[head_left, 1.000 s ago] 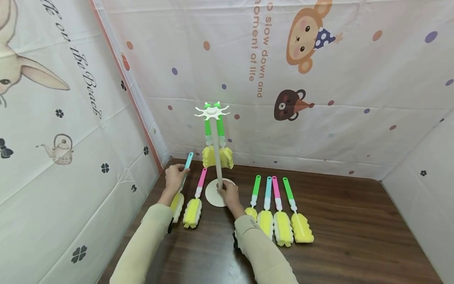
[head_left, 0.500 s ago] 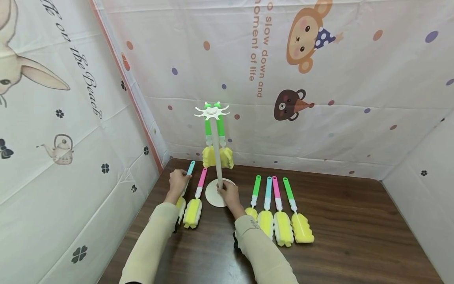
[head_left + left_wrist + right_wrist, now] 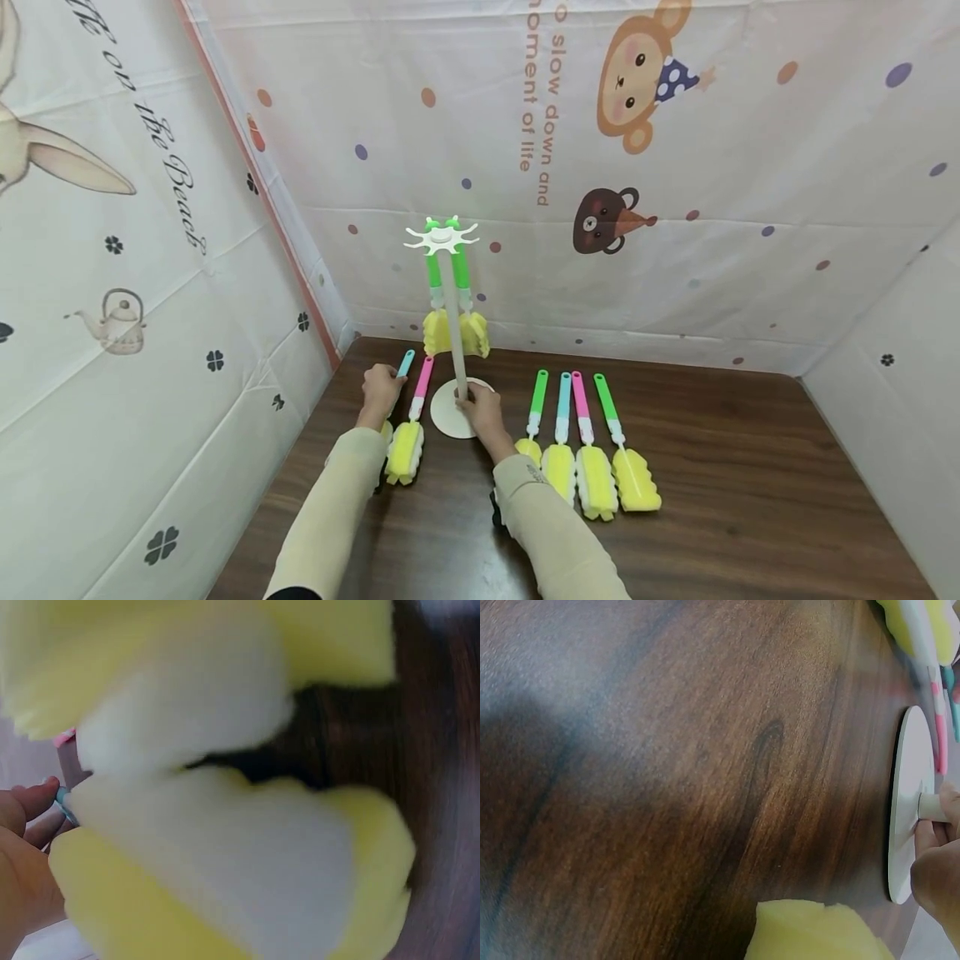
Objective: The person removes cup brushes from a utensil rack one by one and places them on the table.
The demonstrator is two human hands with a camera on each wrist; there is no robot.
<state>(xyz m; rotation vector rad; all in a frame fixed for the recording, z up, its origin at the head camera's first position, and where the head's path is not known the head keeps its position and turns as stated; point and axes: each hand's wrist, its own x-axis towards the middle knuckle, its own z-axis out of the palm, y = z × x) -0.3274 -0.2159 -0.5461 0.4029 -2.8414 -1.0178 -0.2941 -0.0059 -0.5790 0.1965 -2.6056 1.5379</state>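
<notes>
My left hand (image 3: 381, 394) pinches the handle of a blue-handled sponge brush (image 3: 406, 363) at the left of the table; its yellow and white head is mostly hidden behind the sleeve in the head view. Close in the left wrist view, that sponge head (image 3: 247, 862) fills the lower part. Just right of it lies a pink-handled sponge brush (image 3: 405, 452). My right hand (image 3: 483, 414) grips the white rack's pole (image 3: 452, 317) low down, over its round base (image 3: 444, 414). Two green-handled sponge brushes (image 3: 461, 268) hang from the rack's hooked top (image 3: 442, 239), on the far side.
Right of the right arm, several sponge brushes lie in a row: green-handled (image 3: 538, 400), blue-handled (image 3: 562, 408), pink-handled (image 3: 581, 408) and another green-handled (image 3: 608, 408). The brown wooden table (image 3: 735, 467) meets printed cloth walls (image 3: 525, 275) at its back and sides.
My left hand has brought the blue-handled brush slightly right and lower in view, beside the pink-handled brush. The right hand stays on the pole. The head view has shifted slightly.
</notes>
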